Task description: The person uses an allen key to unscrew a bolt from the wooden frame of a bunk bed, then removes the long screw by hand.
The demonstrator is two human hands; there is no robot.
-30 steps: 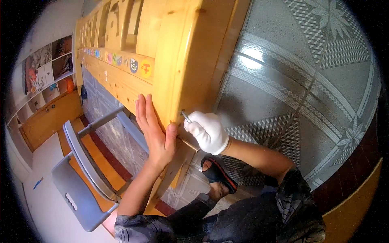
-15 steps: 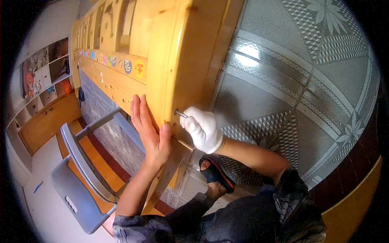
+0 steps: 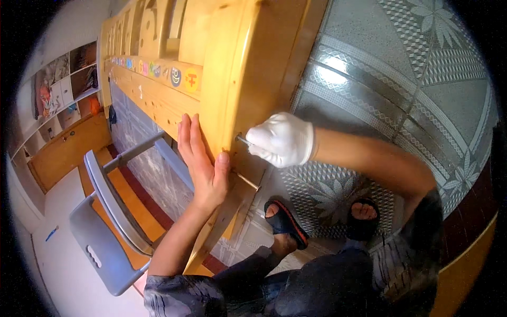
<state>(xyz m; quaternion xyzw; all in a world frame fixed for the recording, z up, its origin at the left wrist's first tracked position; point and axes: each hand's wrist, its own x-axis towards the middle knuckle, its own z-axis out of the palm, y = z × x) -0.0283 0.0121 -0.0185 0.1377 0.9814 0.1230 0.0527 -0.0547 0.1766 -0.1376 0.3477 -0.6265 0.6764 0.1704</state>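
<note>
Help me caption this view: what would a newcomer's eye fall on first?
Probably the white-gloved right hand near centre, gripping a metal rod at a wooden post. The bare left hand rests on that post, below bright stickers. A grey chair shows at lower left.

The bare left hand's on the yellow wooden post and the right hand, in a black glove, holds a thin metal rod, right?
Not quite: the head view shows a white fabric glove, not black. Yes, the bare left hand is on the yellow wooden post, and the right hand holds a thin metal rod.
</note>
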